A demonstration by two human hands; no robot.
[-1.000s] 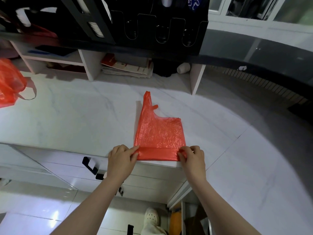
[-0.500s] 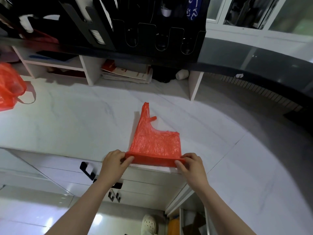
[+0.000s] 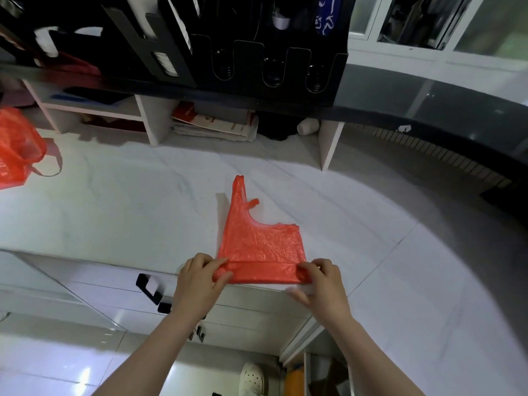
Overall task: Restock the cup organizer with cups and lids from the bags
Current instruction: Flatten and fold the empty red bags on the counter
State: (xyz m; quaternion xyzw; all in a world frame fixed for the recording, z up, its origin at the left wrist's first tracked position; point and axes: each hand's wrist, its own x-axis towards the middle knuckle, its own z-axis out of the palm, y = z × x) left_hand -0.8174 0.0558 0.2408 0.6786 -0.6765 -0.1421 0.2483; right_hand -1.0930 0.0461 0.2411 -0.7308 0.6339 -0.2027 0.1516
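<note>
Left hand (image 3: 197, 281) and right hand (image 3: 323, 284) pinch the bag (image 3: 260, 241) by its near fold, its length running straight away from both.

Drinks-shop counter (image 3: 120, 212): black cup organizer (image 3: 257, 50) above.

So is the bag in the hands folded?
Partly folded: the red bag lies flat on the counter, its near edge turned over.

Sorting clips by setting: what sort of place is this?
Probably a drink shop's service counter: a black cup organizer on a dark ledge, a white marble-look worktop and a flat red plastic bag.
</note>
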